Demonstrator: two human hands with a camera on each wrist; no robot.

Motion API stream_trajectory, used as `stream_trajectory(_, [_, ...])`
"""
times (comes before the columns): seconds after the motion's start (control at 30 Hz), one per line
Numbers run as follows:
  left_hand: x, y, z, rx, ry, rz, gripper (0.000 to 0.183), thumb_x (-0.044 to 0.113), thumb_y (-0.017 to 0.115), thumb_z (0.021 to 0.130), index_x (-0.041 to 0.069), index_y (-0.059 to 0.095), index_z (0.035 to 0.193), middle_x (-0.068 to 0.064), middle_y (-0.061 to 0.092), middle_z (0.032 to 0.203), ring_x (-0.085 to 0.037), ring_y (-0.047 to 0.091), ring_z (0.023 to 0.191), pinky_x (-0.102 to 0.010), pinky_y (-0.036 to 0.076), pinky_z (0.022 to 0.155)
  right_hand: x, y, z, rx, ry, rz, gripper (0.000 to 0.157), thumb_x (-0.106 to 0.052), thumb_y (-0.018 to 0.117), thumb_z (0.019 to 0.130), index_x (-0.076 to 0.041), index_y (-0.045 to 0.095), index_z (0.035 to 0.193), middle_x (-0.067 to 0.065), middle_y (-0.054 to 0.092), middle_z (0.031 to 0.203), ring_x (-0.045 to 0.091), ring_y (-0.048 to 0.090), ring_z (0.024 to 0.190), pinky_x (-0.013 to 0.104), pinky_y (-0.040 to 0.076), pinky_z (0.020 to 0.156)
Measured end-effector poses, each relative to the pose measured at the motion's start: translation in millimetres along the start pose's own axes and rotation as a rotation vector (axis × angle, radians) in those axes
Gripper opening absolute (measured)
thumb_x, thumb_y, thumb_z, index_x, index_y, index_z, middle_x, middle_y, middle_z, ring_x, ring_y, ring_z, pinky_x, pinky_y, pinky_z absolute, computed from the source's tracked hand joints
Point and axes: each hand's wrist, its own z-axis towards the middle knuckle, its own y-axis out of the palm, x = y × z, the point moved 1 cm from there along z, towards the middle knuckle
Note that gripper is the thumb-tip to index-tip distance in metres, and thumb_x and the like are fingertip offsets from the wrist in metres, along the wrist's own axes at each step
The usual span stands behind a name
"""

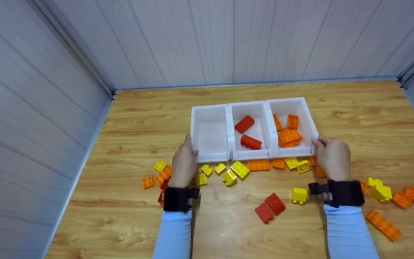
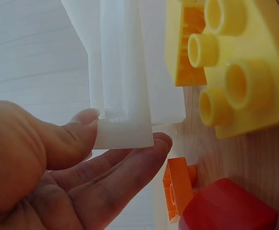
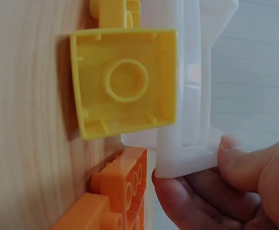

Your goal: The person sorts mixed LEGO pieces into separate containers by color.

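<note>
A row of three joined white bins (image 1: 250, 155) sits on the wooden table, held at both ends. My left hand (image 1: 184, 163) grips the left bin's outer front corner, thumb at the rim and fingers under and beside it, as the left wrist view shows. At the opposite end, my right hand (image 1: 333, 158) pinches the right bin's front corner between thumb and fingers. The left bin has nothing in it. Two red bricks (image 1: 244, 124) lie in the middle bin, and several orange bricks (image 1: 290, 136) in the right one.
Loose yellow bricks (image 1: 240, 169) and orange bricks (image 1: 258, 165) line the bins' front side. Two red bricks (image 1: 275, 204) lie nearer the front. More orange bricks (image 1: 383, 225) are scattered at right, others by the left wrist. Pale panel walls (image 1: 228, 43) enclose the table.
</note>
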Motion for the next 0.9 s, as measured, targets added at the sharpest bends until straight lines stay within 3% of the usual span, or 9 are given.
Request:
stream_trajectory(0.3, [-0.3, -4.4, -4.0, 0.005, -0.042, -0.024, 0.06, -0.005, 0.05, 0.099, -0.003, 0.025, 0.154, -0.025, 0.047, 0.144, -0.035, 0.046, 0.132, -0.043, 0.037, 0.109, -5, -2.9, 2, -0.018, 0.01, -0.003, 0.039, -0.023, 0.055, 0.103, 0.011, 0.067, 0.117, 0.032, 0.067, 0.104, 0.036, 0.063, 0.077, 0.04, 0.047, 0.062])
stream_trajectory(0.47, [2.3, -11.1, -3.9, 0.004, -0.03, 0.01, 0.056, -0.002, 0.054, 0.099, -0.005, 0.033, 0.151, -0.025, 0.053, 0.138, -0.036, 0.052, 0.126, -0.045, 0.043, 0.104, -8, -4.5, 4, -0.01, -0.022, -0.011, 0.038, -0.021, 0.054, 0.103, 0.013, 0.067, 0.114, 0.033, 0.067, 0.101, 0.041, 0.064, 0.08, 0.049, 0.049, 0.067])
stream_trajectory(0.57, [5.1, -18.3, -5.0, 0.017, -0.022, 0.056, 0.046, 0.002, 0.06, 0.097, -0.005, 0.049, 0.141, -0.024, 0.061, 0.126, -0.036, 0.059, 0.116, -0.046, 0.049, 0.096, -7, -4.1, 3, -0.011, -0.024, -0.013, 0.037, -0.019, 0.054, 0.103, 0.014, 0.067, 0.115, 0.033, 0.067, 0.102, 0.044, 0.064, 0.084, 0.052, 0.049, 0.072])
stream_trajectory(0.7, [13.0, -30.1, -12.4, 0.048, -0.057, 0.123, 0.022, 0.01, 0.065, 0.096, -0.002, 0.071, 0.113, -0.016, 0.071, 0.102, -0.03, 0.067, 0.093, -0.042, 0.053, 0.082, -3, -2.3, 0, -0.028, -0.003, -0.008, 0.037, -0.019, 0.053, 0.103, 0.013, 0.066, 0.117, 0.033, 0.066, 0.104, 0.042, 0.064, 0.083, 0.047, 0.048, 0.068])
stream_trajectory(0.8, [21.6, -34.7, -22.1, 0.016, -0.074, 0.143, 0.016, 0.016, 0.07, 0.093, 0.002, 0.078, 0.09, -0.008, 0.072, 0.083, -0.024, 0.066, 0.072, -0.038, 0.053, 0.068, 0, -2.4, -1, -0.041, 0.019, -0.009, 0.038, -0.02, 0.053, 0.104, 0.013, 0.065, 0.119, 0.033, 0.066, 0.106, 0.039, 0.064, 0.081, 0.044, 0.046, 0.066])
stream_trajectory(0.9, [30.9, -34.5, -28.3, -0.054, -0.062, 0.155, 0.019, 0.022, 0.075, 0.089, 0.004, 0.078, 0.084, -0.006, 0.071, 0.078, -0.02, 0.063, 0.064, -0.036, 0.052, 0.061, 0, -2.2, -1, -0.042, 0.025, -0.006, 0.038, -0.02, 0.053, 0.104, 0.012, 0.065, 0.119, 0.032, 0.066, 0.107, 0.039, 0.064, 0.083, 0.044, 0.047, 0.068])
